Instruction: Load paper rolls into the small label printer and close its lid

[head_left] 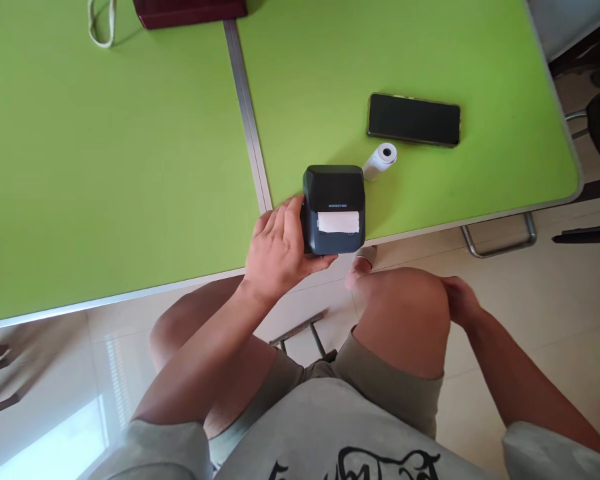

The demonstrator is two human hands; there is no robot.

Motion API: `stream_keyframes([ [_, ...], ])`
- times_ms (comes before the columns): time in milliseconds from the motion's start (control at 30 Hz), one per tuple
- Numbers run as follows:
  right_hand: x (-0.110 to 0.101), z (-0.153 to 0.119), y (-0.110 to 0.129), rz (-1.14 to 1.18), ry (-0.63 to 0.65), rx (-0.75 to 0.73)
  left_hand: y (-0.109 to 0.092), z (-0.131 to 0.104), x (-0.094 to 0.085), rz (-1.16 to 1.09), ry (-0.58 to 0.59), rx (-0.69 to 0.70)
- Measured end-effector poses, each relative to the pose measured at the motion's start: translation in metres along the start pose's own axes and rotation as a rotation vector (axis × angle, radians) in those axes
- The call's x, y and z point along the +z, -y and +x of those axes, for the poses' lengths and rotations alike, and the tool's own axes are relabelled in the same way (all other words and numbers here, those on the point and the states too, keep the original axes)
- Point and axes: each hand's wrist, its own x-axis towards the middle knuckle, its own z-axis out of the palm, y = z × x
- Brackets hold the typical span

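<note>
A small dark label printer (335, 190) is held at the table's front edge by my left hand (277, 250). My fingers press along its left side, and the thumb lies along its near lower edge. A strip of white paper (339, 222) sticks out of the slot on the printer's face. Just behind the printer, to the right, a white paper roll (380, 161) shows its dark core. My right hand (461, 300) rests at the outer side of my right knee, away from the table; its fingers are mostly hidden behind the leg.
The green table (130, 167) has a metal seam strip (247, 107) running across it. A black phone (414, 120) lies beyond the paper roll. At the far side sit a dark red box (190, 10) and a white cord loop (101, 27). A metal handle (503, 243) juts below the right edge.
</note>
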Motion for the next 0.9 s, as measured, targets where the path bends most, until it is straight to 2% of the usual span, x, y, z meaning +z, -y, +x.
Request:
stream_keyframes([
  [33, -0.016, -0.003, 0.005, 0.086, -0.005, 0.014, 0.000, 0.000, 0.000, -0.008, 0.004, -0.005],
  [100, -0.035, 0.000, 0.025, 0.380, -0.212, 0.022, 0.000, 0.000, 0.000, -0.021, 0.012, -0.020],
  [167, -0.037, 0.012, 0.059, 0.453, -0.346, -0.041, 0.000, 0.000, 0.000, -0.027, 0.029, -0.036],
  [233, -0.021, 0.027, 0.103, 0.491, -0.374, -0.138, 0.001, 0.001, 0.000, -0.025, 0.052, -0.049],
  [300, 0.007, 0.045, 0.145, 0.491, -0.268, -0.283, 0.001, 0.000, -0.001, -0.016, 0.063, -0.055],
  [400, 0.054, 0.072, 0.185, 0.469, -0.197, -0.397, 0.000, 0.000, -0.002, -0.004, 0.076, -0.059],
  [467, 0.076, 0.087, 0.189, 0.468, -0.277, -0.419, 0.000, -0.001, -0.003, -0.003, 0.082, -0.068],
  [533, 0.085, 0.097, 0.181, 0.481, -0.304, -0.416, -0.001, -0.001, -0.004, -0.011, 0.090, -0.083],
  [700, 0.077, 0.105, 0.161, 0.434, -0.150, -0.420, 0.003, 0.002, -0.006, -0.067, 0.127, -0.123],
  [900, 0.070, 0.107, 0.166, 0.324, -0.088, -0.385, 0.005, 0.008, -0.011, -0.107, 0.141, -0.124],
])
